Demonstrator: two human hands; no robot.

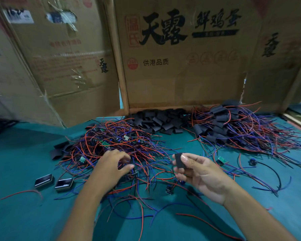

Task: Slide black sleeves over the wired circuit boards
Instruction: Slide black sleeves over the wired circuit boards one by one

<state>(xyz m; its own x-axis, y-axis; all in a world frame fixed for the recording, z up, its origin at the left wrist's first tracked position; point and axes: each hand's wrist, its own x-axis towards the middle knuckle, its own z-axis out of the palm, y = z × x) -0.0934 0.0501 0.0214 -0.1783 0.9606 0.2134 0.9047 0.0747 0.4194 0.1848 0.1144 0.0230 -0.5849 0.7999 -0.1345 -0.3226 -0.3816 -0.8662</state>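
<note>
My right hand (196, 173) holds one flat black sleeve (179, 160) between thumb and fingers, above the table. My left hand (111, 166) hovers over a tangled pile of small green circuit boards with red and blue wires (115, 143), fingers curled and apart, touching wires; I cannot see anything gripped in it. A heap of loose black sleeves (160, 120) lies at the back centre. At the back right is a pile of sleeved boards with wires (236, 126). A single bare green board (221, 160) lies to the right of my right hand.
Green table mat (24, 214). Cardboard boxes (181, 66) wall off the back. Two small black rectangular cases (53, 182) lie at the left. A black cable with a connector (268, 169) curls at the right. Loose wires trail toward the front edge.
</note>
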